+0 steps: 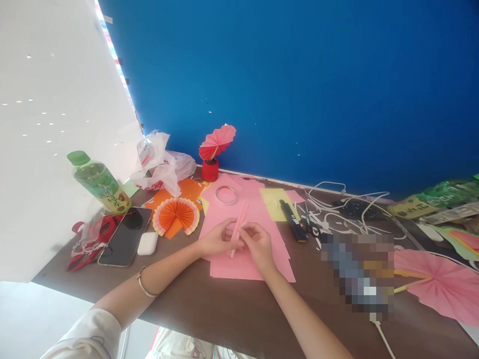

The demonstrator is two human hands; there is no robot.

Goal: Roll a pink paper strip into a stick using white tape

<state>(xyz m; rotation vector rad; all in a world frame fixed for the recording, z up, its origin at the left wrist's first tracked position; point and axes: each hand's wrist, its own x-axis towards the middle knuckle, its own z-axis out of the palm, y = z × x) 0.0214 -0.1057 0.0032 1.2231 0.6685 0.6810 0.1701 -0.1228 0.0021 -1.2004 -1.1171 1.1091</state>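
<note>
Held between both hands above the pink sheets (254, 264), a narrow pink paper strip (239, 230) stands tilted. The left hand (219, 238) has its fingers closed on the strip's lower part; the right hand (257, 245) pinches it from the other side, fingertips together on the paper. The sheets lie on the brown desk (179, 299), with a metal ring (226, 195) on them beyond the hands. Left of the sheets sit an orange folded fan (176, 217), a white case (147, 244) and a phone (126, 236). To the right, a black-and-orange cutter (293, 221) lies partly on yellow paper (272, 202).
</note>
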